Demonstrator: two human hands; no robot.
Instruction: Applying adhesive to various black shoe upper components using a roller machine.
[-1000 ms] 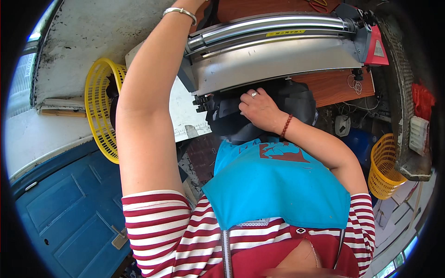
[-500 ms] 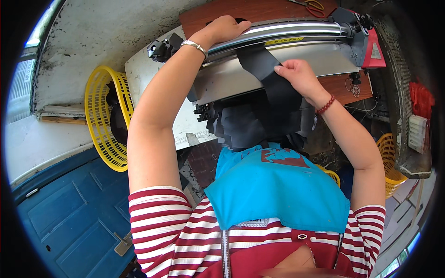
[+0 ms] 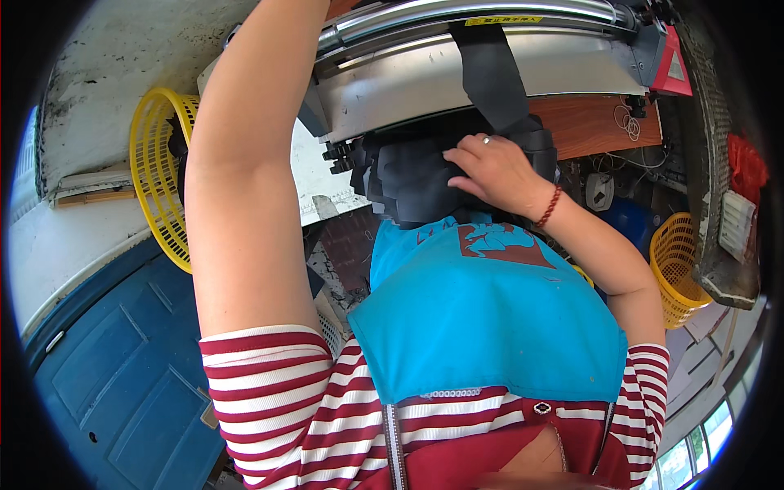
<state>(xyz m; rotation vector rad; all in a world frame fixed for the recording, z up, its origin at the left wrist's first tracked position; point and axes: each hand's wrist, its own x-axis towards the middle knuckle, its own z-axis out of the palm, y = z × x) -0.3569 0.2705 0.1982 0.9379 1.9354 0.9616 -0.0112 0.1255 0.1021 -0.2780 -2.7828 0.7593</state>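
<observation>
At the centre of the frame the right hand [image 3: 498,173], thumb apart from the loosely curled fingers, is over a pile of black pieces [image 3: 404,180] just above the blue apron [image 3: 490,327], while the left arm [image 3: 249,212] crosses the upper left and leaves at the top edge — its hand out of sight. At upper centre a single black strip [image 3: 494,82] lies across the sloping metal plate [image 3: 400,90], below a shiny roller [image 3: 392,24]; a yellow basket [image 3: 161,237] stands at left — another basket [image 3: 679,282], more orange, at right.
</observation>
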